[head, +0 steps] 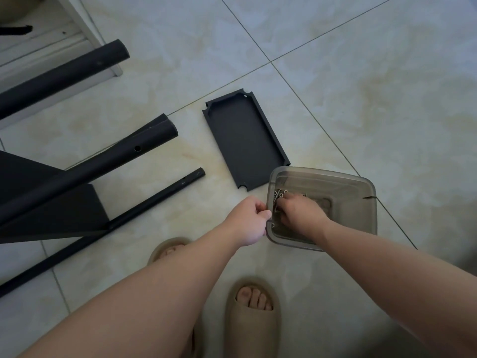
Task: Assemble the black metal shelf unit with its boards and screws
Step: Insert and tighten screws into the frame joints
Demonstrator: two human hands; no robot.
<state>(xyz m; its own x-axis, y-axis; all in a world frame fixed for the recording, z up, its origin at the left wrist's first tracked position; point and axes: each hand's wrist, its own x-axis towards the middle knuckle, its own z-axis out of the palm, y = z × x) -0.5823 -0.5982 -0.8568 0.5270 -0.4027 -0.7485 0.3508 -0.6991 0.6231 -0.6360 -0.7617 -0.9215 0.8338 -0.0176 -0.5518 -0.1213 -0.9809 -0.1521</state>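
Note:
A smoky clear plastic box stands on the tiled floor and holds several silver screws. My left hand grips the box's left rim. My right hand is down inside the box, fingers curled among the screws. A black metal shelf board lies flat on the floor just beyond the box. To the left lies the partly built black frame, with thick posts and a thin black rod pointing toward the board.
My two feet in beige slippers stand just below the box. A white cabinet corner and another black post sit at the upper left. Bare tile stretches across the right and top.

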